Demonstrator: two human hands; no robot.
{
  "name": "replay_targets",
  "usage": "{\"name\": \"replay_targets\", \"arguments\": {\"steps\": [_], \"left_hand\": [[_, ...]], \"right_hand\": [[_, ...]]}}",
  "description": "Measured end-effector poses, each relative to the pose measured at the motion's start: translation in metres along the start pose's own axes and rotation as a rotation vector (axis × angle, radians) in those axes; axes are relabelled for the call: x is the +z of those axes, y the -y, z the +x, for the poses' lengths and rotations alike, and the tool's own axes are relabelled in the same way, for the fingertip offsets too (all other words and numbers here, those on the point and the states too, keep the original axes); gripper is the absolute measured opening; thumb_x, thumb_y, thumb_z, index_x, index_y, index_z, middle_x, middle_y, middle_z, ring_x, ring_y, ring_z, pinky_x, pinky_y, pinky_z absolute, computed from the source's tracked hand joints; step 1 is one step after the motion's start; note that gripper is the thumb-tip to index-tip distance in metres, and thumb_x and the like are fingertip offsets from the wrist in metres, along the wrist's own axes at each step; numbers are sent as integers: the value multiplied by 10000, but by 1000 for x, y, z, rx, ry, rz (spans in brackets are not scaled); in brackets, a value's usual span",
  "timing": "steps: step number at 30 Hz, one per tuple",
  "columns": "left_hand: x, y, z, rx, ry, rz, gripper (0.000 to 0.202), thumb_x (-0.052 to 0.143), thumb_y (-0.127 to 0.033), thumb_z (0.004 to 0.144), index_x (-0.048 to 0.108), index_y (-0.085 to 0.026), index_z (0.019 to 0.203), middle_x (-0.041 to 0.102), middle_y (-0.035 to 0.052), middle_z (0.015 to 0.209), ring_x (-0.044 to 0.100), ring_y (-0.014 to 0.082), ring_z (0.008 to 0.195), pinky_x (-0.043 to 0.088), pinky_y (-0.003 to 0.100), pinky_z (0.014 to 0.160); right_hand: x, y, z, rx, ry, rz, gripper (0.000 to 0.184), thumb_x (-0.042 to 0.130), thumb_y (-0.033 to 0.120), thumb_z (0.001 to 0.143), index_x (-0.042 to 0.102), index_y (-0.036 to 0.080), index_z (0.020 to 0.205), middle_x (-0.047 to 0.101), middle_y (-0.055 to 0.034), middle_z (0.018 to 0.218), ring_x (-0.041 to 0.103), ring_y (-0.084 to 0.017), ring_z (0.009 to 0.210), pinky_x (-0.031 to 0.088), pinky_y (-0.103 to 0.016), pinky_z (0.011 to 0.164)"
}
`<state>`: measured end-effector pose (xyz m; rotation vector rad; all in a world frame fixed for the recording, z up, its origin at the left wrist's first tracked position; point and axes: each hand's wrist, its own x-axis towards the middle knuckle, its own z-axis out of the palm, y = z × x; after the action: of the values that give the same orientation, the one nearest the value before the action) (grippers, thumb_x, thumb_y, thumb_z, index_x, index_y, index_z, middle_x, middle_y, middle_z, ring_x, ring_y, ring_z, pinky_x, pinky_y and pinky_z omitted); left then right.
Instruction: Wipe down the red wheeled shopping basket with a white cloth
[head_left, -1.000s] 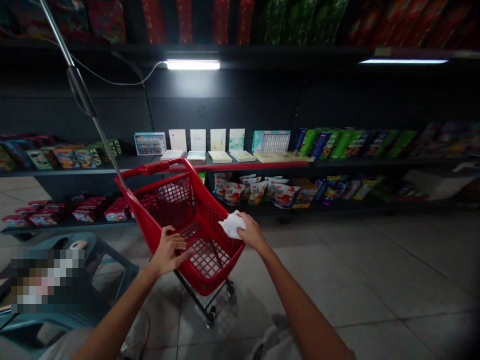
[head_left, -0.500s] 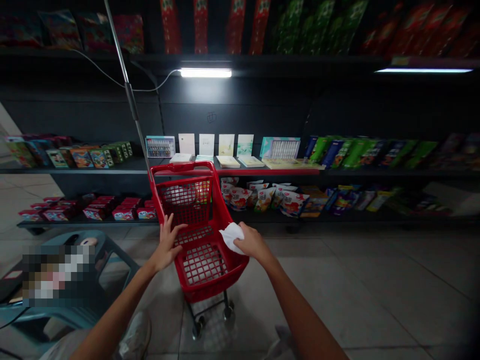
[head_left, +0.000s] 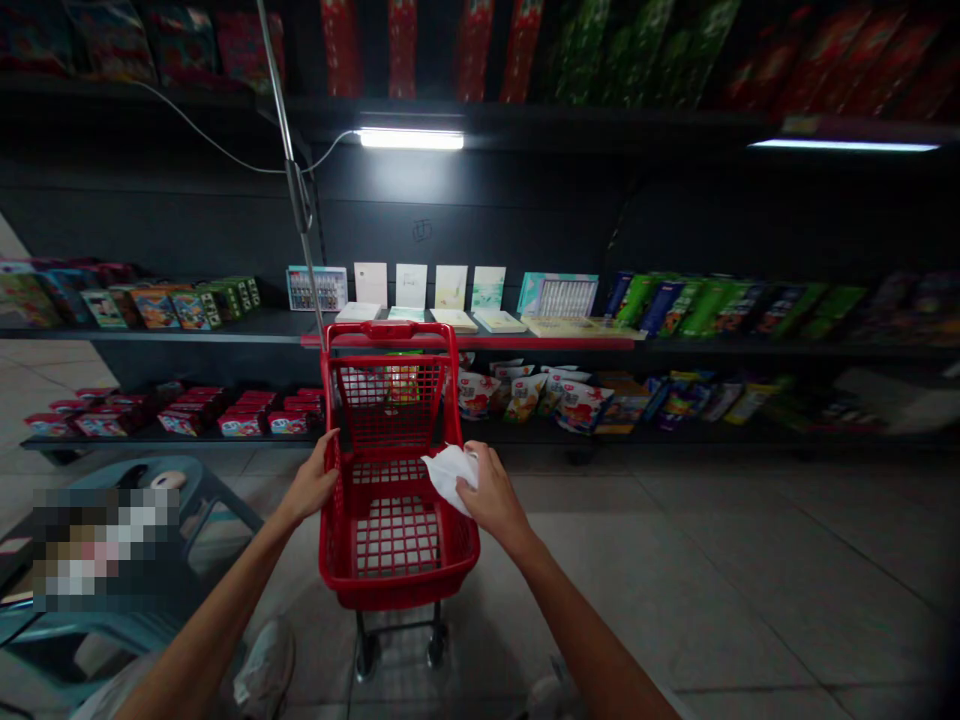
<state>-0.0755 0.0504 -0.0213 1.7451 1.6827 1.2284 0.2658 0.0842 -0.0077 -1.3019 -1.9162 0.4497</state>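
Observation:
A small red shopping cart (head_left: pixel 397 580) on wheels stands on the tiled floor right in front of me, its mesh basket empty. My left hand (head_left: pixel 309 488) rests on the cart's left rim with fingers curled over it. My right hand (head_left: pixel 491 495) is closed on a crumpled white cloth (head_left: pixel 448 474) and presses it against the right rim of the basket. The cart's red handle (head_left: pixel 390 331) is on the far side, toward the shelves.
Dark store shelves (head_left: pixel 225 328) run across the back with boxes, cards and snack bags. A metal pole (head_left: pixel 296 190) rises behind the cart. A teal plastic stool (head_left: pixel 195 520) stands at the lower left. Grey floor tiles stretch to the right.
The cart has swung round from slanted to square in front of me. My left hand went from inside the basket to its left rim. The right hand kept the cloth on the right rim.

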Motion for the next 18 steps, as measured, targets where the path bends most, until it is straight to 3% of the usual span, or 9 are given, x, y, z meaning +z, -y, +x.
{"name": "replay_targets", "arguments": {"steps": [5,12,18], "left_hand": [[-4,-4,-6,43,57,24,784,492,-197,722,417,-192,1502,628,55,1402,603,245,1271,429,430,1155],[-14,-9,-11,29,170,-101,824,471,-174,693,390,-180,1513,518,55,1527,516,228,1378,314,433,1239],[-11,-12,-16,37,132,-57,817,447,-133,702,405,-201,1514,531,41,1518,499,216,1399,299,440,1249]], "right_hand": [[6,-7,19,44,-104,86,613,559,146,767,482,199,1372,592,-115,1369,565,-253,1270,405,-402,1140],[17,-22,51,232,-216,284,621,575,303,853,465,191,1454,612,-110,1404,601,-262,1263,458,-400,1091],[21,-19,58,-7,-300,212,657,474,144,859,427,170,1514,473,-105,1549,442,-208,1439,328,-387,1223]]}}
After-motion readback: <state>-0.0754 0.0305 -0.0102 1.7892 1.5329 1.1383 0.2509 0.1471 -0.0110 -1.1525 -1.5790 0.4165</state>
